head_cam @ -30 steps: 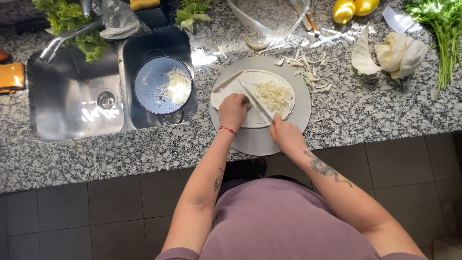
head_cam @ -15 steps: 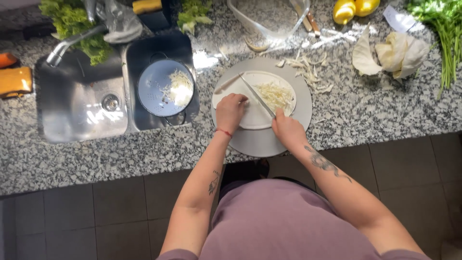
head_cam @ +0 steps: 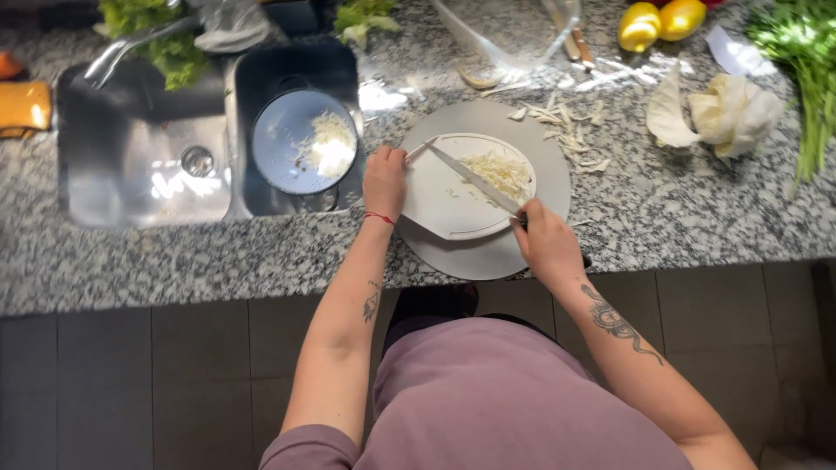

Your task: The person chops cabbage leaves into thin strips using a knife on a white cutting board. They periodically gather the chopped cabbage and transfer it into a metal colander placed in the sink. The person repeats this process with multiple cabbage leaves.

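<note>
Nearest to the camera, the right hand (head_cam: 546, 244) is closed around the handle of a long knife (head_cam: 475, 180), and its blade lies slanted across the white cutting board (head_cam: 448, 209), with the tip near the board's upper left corner. The left hand (head_cam: 384, 181) grips the left edge of this board, fingers curled over the rim. The 2 hands are apart, 1 on each side of the board. The board rests on a round grey plate (head_cam: 488, 252) at the front of the granite counter (head_cam: 174, 261). A pile of shredded cabbage (head_cam: 496, 171) lies on the board just beside the blade, on its right side.

Compared with 0.5 s ago, the left hand has moved from the board's surface to its left edge, and the knife has stayed slanted over the board.

Farther left, a blue pot (head_cam: 303, 142) with some shreds inside stands in the sink (head_cam: 139, 174). Farther right lie cabbage leaves (head_cam: 727, 109), and at the back 2 yellow peppers (head_cam: 657, 22).
</note>
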